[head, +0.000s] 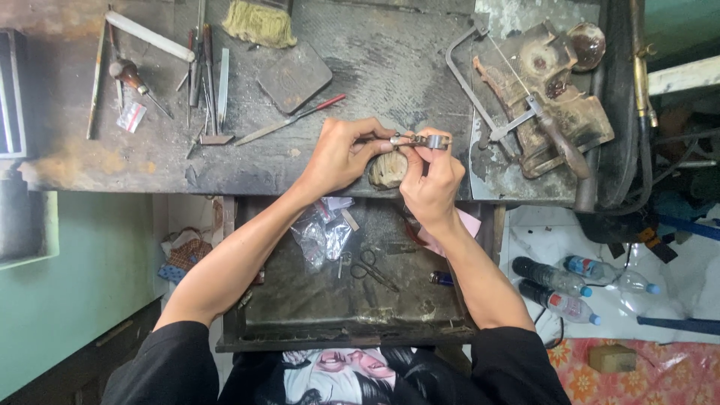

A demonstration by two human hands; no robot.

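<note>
Your left hand (pixel 341 154) pinches a small metal ring (pixel 395 139) just above the worn bench peg (pixel 388 169), and your right hand (pixel 431 180) pinches a small metal tool (pixel 431 140) against it. The work looks mid-way, with the ring not yet set down. Right of the peg the saw frame (pixel 495 112) crowds you; left of it the bench (pixel 360 67) lies open, and the drawer (pixel 300 300) gapes below.

clear plastic bags (pixel 324 234) in drawer | small packet (pixel 131 117), possibly red-printed, on bench

Black short sleeves end above both elbows; forearms, left hand (pixel 341 156) and right hand (pixel 431 180) are bare, and the black shirt's chest carries a printed picture
</note>
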